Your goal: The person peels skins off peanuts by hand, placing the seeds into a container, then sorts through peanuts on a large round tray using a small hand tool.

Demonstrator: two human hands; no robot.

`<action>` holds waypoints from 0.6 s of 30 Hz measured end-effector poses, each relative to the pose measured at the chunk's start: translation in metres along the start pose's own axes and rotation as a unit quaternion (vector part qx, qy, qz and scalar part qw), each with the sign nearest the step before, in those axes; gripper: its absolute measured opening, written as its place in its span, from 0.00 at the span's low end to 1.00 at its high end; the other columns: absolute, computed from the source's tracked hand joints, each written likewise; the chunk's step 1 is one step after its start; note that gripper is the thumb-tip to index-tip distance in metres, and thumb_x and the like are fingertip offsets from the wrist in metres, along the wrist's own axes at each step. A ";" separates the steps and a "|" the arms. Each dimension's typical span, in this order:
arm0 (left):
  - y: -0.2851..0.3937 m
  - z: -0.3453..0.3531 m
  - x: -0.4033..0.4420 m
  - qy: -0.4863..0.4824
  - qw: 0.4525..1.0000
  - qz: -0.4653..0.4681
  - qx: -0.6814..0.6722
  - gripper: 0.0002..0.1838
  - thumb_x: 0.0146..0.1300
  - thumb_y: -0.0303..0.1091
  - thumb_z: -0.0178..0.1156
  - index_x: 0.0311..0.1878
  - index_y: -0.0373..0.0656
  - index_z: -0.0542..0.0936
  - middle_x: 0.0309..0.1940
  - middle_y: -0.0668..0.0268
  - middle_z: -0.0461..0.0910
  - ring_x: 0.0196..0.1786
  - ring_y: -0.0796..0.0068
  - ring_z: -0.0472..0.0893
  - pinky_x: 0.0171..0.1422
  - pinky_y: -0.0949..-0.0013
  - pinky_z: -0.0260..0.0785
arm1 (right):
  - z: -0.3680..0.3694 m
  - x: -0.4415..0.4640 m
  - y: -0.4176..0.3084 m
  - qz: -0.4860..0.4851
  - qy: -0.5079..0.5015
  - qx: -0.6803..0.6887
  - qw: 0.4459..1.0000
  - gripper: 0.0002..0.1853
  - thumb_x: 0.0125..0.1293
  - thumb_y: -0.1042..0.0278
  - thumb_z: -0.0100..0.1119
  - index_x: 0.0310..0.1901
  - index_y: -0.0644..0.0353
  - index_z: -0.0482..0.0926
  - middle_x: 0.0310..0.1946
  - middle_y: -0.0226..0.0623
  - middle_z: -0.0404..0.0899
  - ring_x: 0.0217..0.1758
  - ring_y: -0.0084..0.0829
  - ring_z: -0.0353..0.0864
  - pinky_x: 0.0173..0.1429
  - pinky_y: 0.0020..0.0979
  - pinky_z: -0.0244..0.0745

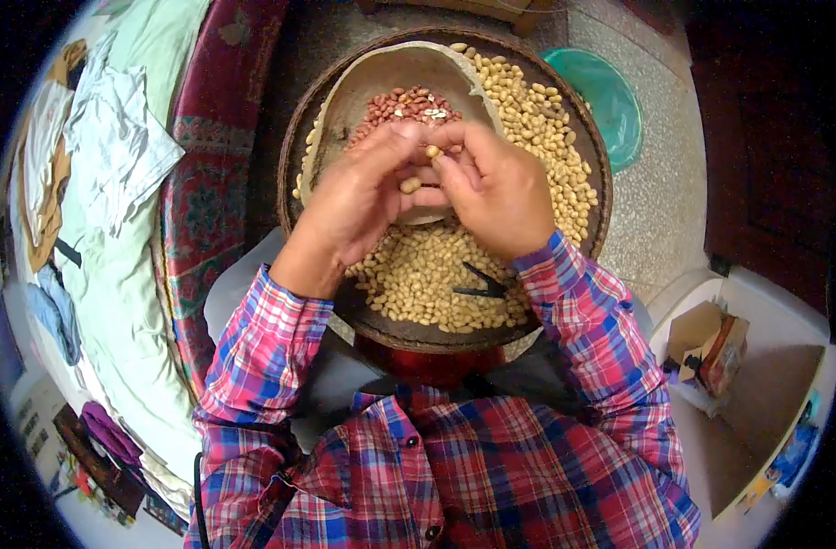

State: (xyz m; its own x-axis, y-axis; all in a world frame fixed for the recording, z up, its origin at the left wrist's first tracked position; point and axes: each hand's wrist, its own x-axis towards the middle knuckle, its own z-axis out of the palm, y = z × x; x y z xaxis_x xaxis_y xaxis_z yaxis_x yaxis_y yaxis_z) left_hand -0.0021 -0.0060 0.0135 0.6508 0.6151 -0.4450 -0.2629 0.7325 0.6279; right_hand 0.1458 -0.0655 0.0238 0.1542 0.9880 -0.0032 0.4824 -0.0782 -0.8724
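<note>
My left hand [363, 188] and my right hand [502, 188] meet over a pale, rough-walled bowl [340, 101]. Between the right thumb and fingers, near the left fingertips, is an unshelled peanut [433, 152]. Another peanut in its shell [409, 185] rests in the curled fingers of my left hand. Red shelled peanut kernels [395, 105] lie inside the bowl, partly hidden by my hands. Unshelled peanuts [418, 279] are heaped below my hands and along the right side of the round, dark tray [604, 197]. A black, V-shaped tool [482, 284] lies on the heap.
A green plastic basin [610, 110] stands on the speckled floor [669, 174] beyond the tray's right edge. At left is a bed with a pale green sheet [129, 265] and crumpled clothes [120, 151]. A white bin [765, 366] containing cardboard [711, 343] is at lower right.
</note>
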 end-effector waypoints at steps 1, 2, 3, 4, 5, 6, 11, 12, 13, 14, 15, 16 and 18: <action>-0.001 -0.003 0.000 0.032 0.996 0.010 0.081 0.16 0.70 0.43 0.52 0.48 0.39 0.73 0.37 0.65 0.78 0.38 0.78 0.78 0.43 0.74 0.74 | -0.001 0.000 0.001 0.000 -0.001 0.000 1.000 0.08 0.60 0.66 0.57 0.41 0.53 0.77 0.25 0.38 0.81 0.28 0.42 0.82 0.31 0.39 0.76; -0.001 -0.004 0.000 0.033 0.996 0.011 0.080 0.16 0.70 0.43 0.52 0.48 0.39 0.73 0.37 0.65 0.78 0.38 0.78 0.78 0.43 0.74 0.74 | -0.002 0.001 0.003 -0.037 0.006 -0.056 0.998 0.08 0.60 0.66 0.57 0.41 0.53 0.77 0.24 0.39 0.81 0.28 0.41 0.82 0.31 0.40 0.75; 0.000 -0.005 -0.001 0.045 0.989 0.003 0.142 0.13 0.69 0.41 0.55 0.45 0.41 0.74 0.33 0.69 0.77 0.34 0.81 0.76 0.38 0.78 0.71 | -0.002 0.002 0.005 -0.074 0.013 -0.111 0.991 0.07 0.61 0.67 0.57 0.41 0.53 0.77 0.24 0.40 0.81 0.27 0.40 0.82 0.30 0.40 0.75; 0.000 -0.006 -0.001 0.056 0.977 -0.005 0.204 0.10 0.68 0.39 0.57 0.41 0.42 0.75 0.29 0.73 0.77 0.29 0.85 0.74 0.33 0.81 0.69 | -0.002 0.002 0.006 -0.074 0.013 -0.110 0.991 0.07 0.61 0.67 0.57 0.41 0.53 0.77 0.24 0.40 0.81 0.27 0.40 0.82 0.30 0.40 0.75; 0.000 -0.003 -0.002 0.061 0.980 -0.006 0.189 0.09 0.67 0.39 0.58 0.39 0.42 0.76 0.27 0.74 0.76 0.27 0.87 0.71 0.31 0.83 0.65 | -0.002 0.002 0.008 -0.089 0.014 -0.091 0.992 0.08 0.60 0.67 0.58 0.41 0.54 0.77 0.24 0.39 0.80 0.26 0.37 0.82 0.29 0.38 0.74; 0.001 -0.004 -0.002 0.060 0.980 -0.006 0.190 0.09 0.67 0.39 0.58 0.39 0.42 0.76 0.27 0.74 0.76 0.27 0.87 0.71 0.31 0.83 0.65 | -0.002 0.002 0.008 -0.103 0.014 -0.074 0.992 0.08 0.60 0.67 0.59 0.41 0.54 0.76 0.23 0.39 0.80 0.25 0.33 0.82 0.28 0.36 0.74; 0.006 0.000 -0.004 0.026 0.999 -0.020 0.021 0.09 0.67 0.37 0.57 0.40 0.41 0.76 0.29 0.72 0.77 0.27 0.86 0.73 0.29 0.82 0.65 | 0.000 0.003 0.010 0.009 -0.001 0.140 0.990 0.08 0.62 0.70 0.61 0.42 0.57 0.75 0.22 0.31 0.79 0.26 0.21 0.81 0.28 0.26 0.73; 0.005 0.000 -0.005 0.026 0.999 -0.020 0.021 0.09 0.67 0.37 0.57 0.40 0.41 0.76 0.29 0.72 0.77 0.27 0.86 0.73 0.29 0.82 0.65 | 0.002 0.003 0.011 0.018 0.003 0.238 0.971 0.08 0.63 0.71 0.60 0.43 0.59 0.74 0.22 0.29 0.79 0.27 0.19 0.80 0.29 0.23 0.72; 0.005 0.001 -0.006 0.008 1.000 -0.020 0.017 0.09 0.68 0.38 0.56 0.40 0.41 0.76 0.29 0.71 0.77 0.27 0.85 0.73 0.29 0.82 0.65 | 0.001 0.003 0.009 0.018 0.003 0.239 0.971 0.08 0.63 0.71 0.60 0.43 0.59 0.74 0.22 0.29 0.79 0.27 0.19 0.80 0.29 0.23 0.72; 0.004 0.001 -0.006 -0.011 1.000 -0.021 0.011 0.09 0.68 0.38 0.56 0.41 0.41 0.76 0.30 0.71 0.77 0.27 0.85 0.74 0.29 0.82 0.65 | 0.000 0.003 0.006 0.023 -0.015 0.284 0.958 0.08 0.65 0.72 0.59 0.43 0.61 0.73 0.23 0.29 0.79 0.28 0.19 0.80 0.31 0.22 0.73; 0.004 0.001 -0.005 -0.011 1.000 -0.022 0.011 0.09 0.68 0.38 0.56 0.41 0.41 0.76 0.30 0.71 0.77 0.27 0.85 0.74 0.29 0.82 0.65 | -0.001 0.002 0.005 0.028 -0.034 0.329 0.943 0.08 0.66 0.73 0.57 0.44 0.63 0.72 0.24 0.29 0.79 0.29 0.19 0.80 0.32 0.22 0.73; 0.003 0.001 -0.005 -0.017 0.999 -0.010 0.041 0.09 0.68 0.38 0.56 0.41 0.41 0.76 0.30 0.70 0.77 0.27 0.85 0.74 0.28 0.82 0.66 | -0.002 0.002 0.005 0.028 -0.033 0.329 0.943 0.08 0.66 0.73 0.57 0.44 0.63 0.72 0.24 0.29 0.79 0.29 0.19 0.80 0.32 0.22 0.73; 0.002 0.001 -0.005 -0.023 0.997 0.002 0.070 0.10 0.69 0.38 0.55 0.41 0.41 0.75 0.30 0.70 0.77 0.26 0.85 0.74 0.28 0.82 0.66 | -0.004 0.002 0.006 0.009 -0.037 0.299 0.954 0.09 0.66 0.73 0.57 0.45 0.65 0.71 0.26 0.32 0.79 0.29 0.20 0.81 0.35 0.22 0.74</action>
State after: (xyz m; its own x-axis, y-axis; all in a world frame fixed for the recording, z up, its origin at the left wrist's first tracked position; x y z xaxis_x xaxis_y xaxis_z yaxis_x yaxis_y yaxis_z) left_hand -0.0051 -0.0078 0.0172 0.6831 0.6009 -0.4151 -0.1646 0.6804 0.7141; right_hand 0.1527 -0.0645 0.0205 0.0853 0.9957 -0.0365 -0.1002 -0.0278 -0.9946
